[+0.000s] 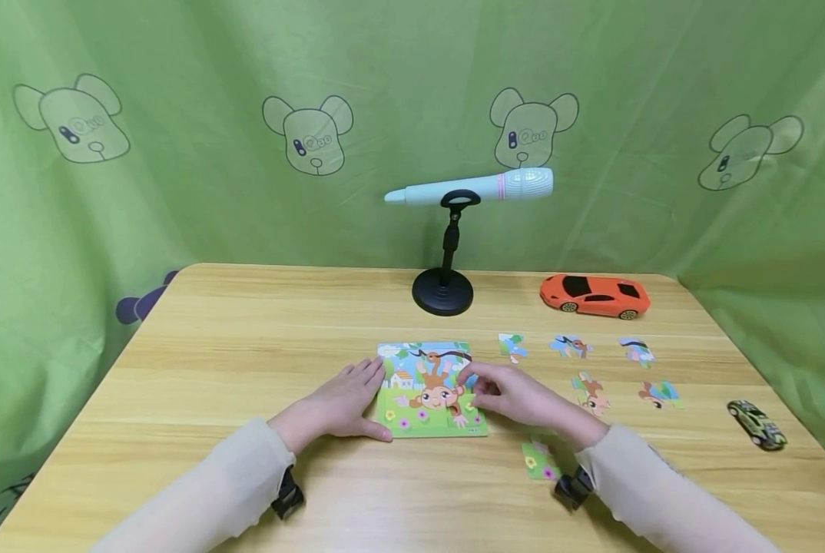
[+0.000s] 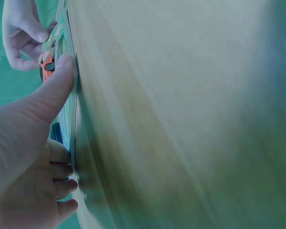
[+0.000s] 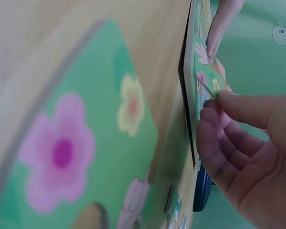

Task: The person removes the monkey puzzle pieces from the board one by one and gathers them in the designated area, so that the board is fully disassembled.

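Observation:
A puzzle board [image 1: 402, 426] with a monkey picture lies on the table. My left hand [image 1: 343, 399] rests along its left edge, fingers extended and thumb by the near corner. At the board's right side my right hand [image 1: 512, 392] pinches a green puzzle piece [image 3: 212, 78] with flowers between thumb and fingers. In the right wrist view this piece is tilted over the board; how far it touches is unclear. A loose green piece with flowers [image 1: 540, 461] lies near the right wrist, large in the right wrist view.
Several loose puzzle pieces [image 1: 570, 346] lie right of the board. Behind them stands an orange toy car [image 1: 595, 296]; a small patterned toy car [image 1: 757, 425] is at the table's right. A light blue microphone [image 1: 468, 188] sits on a black stand [image 1: 443, 292] at the back.

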### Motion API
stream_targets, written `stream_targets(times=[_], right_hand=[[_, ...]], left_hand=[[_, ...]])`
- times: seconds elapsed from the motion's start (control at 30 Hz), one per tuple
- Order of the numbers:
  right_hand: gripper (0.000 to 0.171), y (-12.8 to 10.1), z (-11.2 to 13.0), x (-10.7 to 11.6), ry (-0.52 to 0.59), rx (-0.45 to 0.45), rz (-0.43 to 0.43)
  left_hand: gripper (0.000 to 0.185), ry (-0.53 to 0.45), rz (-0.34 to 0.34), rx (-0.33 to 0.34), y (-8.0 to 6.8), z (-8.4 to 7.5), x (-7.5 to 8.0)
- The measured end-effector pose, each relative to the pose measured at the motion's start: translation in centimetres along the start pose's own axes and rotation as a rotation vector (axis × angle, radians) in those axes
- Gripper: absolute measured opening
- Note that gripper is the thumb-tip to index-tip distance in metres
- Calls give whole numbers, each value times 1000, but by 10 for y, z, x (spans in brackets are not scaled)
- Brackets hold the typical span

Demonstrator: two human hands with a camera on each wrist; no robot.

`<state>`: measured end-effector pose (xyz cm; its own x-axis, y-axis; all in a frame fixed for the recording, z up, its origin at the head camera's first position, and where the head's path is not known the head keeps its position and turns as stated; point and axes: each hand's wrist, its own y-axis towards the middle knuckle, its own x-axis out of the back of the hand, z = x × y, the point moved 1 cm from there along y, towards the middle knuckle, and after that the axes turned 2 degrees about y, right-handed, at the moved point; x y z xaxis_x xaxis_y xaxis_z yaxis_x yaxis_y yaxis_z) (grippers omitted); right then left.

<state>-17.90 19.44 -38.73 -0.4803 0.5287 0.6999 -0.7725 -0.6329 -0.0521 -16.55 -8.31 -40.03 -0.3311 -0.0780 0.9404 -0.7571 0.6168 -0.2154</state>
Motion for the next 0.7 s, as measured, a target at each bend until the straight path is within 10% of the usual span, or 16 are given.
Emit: stream_targets(times=[0.33, 0.7], right_hand=[[14, -21, -1, 23, 172, -95, -63], [16, -93, -45, 80, 153, -212, -216]], left_hand=[[104, 1, -4, -2, 2, 0, -2], [103, 3, -3, 3, 0, 0, -1]])
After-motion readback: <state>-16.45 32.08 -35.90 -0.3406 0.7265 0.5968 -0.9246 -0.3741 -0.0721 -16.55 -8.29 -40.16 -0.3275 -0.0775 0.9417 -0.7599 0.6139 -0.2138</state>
